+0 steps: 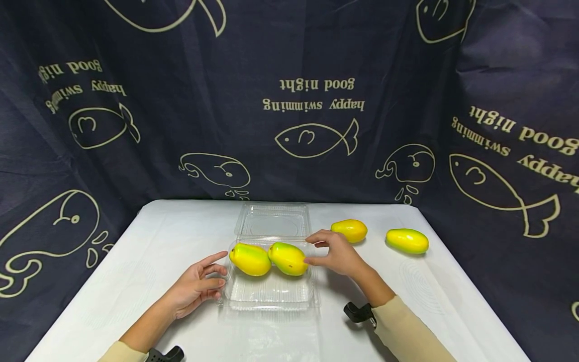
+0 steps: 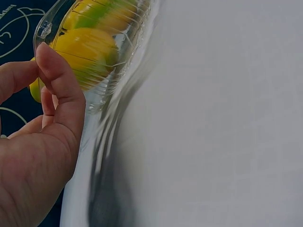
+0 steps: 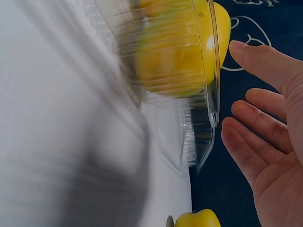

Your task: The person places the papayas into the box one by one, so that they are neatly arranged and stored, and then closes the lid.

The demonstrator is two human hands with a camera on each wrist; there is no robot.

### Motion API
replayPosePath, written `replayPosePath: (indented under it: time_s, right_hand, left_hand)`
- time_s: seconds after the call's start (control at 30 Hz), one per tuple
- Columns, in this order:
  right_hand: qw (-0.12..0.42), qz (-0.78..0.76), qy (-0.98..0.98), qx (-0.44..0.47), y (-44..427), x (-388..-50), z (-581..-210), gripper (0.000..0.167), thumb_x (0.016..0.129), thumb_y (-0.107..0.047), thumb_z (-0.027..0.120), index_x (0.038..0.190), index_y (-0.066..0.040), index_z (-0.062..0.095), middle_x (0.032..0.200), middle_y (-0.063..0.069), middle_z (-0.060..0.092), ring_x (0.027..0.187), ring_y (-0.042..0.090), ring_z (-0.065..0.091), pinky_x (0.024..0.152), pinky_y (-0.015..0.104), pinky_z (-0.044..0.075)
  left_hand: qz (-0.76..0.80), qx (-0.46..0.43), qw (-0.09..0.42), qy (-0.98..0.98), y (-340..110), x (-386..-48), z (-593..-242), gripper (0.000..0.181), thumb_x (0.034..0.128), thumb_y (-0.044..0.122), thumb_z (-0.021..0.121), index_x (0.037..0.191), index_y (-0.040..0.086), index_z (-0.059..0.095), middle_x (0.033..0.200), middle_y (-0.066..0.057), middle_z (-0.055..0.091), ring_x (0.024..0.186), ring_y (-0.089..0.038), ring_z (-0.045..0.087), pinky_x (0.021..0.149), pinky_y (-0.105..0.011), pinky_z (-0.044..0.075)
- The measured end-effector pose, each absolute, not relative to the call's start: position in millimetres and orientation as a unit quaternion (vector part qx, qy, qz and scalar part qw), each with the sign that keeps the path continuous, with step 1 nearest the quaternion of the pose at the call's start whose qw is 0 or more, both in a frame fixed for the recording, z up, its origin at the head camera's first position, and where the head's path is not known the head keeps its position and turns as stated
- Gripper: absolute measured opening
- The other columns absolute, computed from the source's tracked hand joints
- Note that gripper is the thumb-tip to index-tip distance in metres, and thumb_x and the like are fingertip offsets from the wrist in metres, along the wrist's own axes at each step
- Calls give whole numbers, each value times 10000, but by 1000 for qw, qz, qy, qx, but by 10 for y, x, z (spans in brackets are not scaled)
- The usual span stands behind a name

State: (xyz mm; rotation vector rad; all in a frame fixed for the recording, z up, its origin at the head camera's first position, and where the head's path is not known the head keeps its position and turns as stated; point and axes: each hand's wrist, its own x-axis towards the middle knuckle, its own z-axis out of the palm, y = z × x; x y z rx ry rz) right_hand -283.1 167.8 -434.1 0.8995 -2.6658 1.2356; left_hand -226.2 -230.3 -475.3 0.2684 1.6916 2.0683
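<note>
Two yellow-green papayas, a left papaya (image 1: 251, 260) and a right papaya (image 1: 288, 259), lie side by side in the back part of a clear plastic clamshell box (image 1: 271, 295). The box's lid (image 1: 273, 221) is folded back, away from the person. My left hand (image 1: 195, 287) is at the box's left side, fingers loosely bent; in the left wrist view its thumb (image 2: 59, 78) overlaps the rim. My right hand (image 1: 339, 255) is by the right side with fingers spread. Its thumb tip is close to the right papaya; whether they touch I cannot tell.
Two more papayas lie on the white table (image 1: 181, 241) to the right of the box: a nearer-in papaya (image 1: 350, 230) just behind the right hand, and an outer papaya (image 1: 407, 241). A dark blue cloth (image 1: 226, 90) with fish and whale drawings hangs behind the table.
</note>
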Motion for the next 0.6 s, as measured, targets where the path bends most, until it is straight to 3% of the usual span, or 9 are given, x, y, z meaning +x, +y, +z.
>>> replayPosePath:
  time_s: [0.43,0.6]
  right_hand:
    - [59,403,-868,285,1837,-2844,-4400,493,792,-261,898,1184,-13,729,1180,133,728,1059,311,718,963,457,600]
    - [67,407,-866,283,1923,-2851,-4421,489,799,-237,893,1186,7,722,1179,157,726,1075,342,707,965,448,598]
  left_hand:
    - [749,97,223,617,-2295,-2249,-4746,833,967,-31,629,1633,64,137,1123,14,562,775,-69,619,687,-211,604]
    - [748,97,222,618,-2292,-2245,-4740,815,973,-44,610,1632,60,140,1127,6,560,769,-74,615,685,-210,603]
